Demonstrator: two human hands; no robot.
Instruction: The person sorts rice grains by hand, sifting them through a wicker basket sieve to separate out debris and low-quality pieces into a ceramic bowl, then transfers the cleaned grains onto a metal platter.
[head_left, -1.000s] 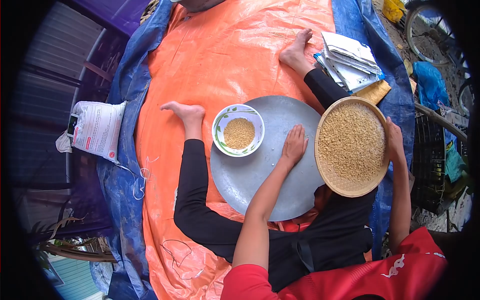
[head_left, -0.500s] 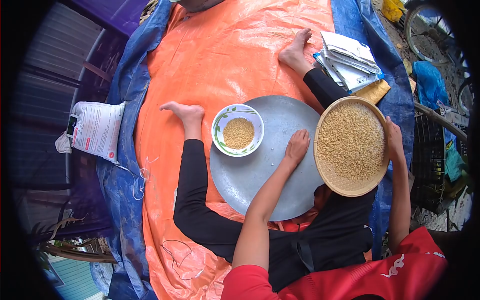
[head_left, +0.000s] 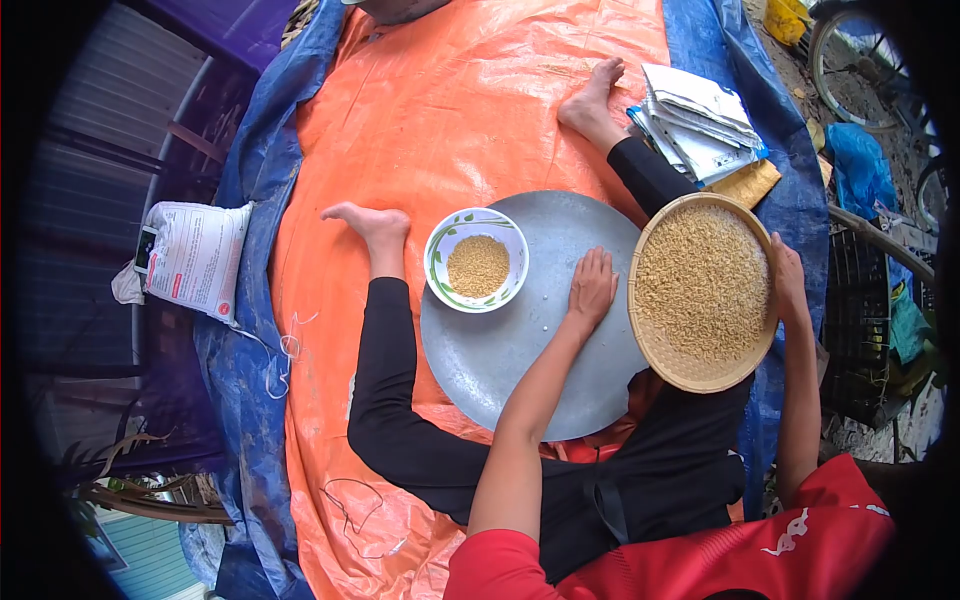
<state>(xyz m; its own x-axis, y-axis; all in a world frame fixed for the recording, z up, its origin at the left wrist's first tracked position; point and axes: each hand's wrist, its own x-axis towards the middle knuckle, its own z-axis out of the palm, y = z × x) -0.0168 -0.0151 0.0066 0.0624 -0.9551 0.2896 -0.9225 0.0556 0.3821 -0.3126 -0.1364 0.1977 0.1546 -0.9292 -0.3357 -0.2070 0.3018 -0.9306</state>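
My left hand (head_left: 591,288) lies flat, fingers stretched out, on a large round grey metal tray (head_left: 500,350), just left of a woven bamboo basket (head_left: 688,370) filled with unhusked rice grain. My right hand (head_left: 787,277) grips the basket's right rim and holds it tilted over my right leg. On the tray's left part stands a white bowl (head_left: 440,255) with a green leaf pattern, holding a small heap of grain. A few loose grains lie on the tray near the bowl.
I sit with legs apart in black trousers on an orange tarp (head_left: 450,110) over a blue tarp (head_left: 245,380). A white printed sack (head_left: 195,260) lies at the left, folded sacks (head_left: 700,120) at the upper right, a bicycle wheel (head_left: 850,60) beyond.
My left hand curled its fingers on the tray half a second ago and has now stretched flat again, shifting slightly. Basket and bowl stay in place.
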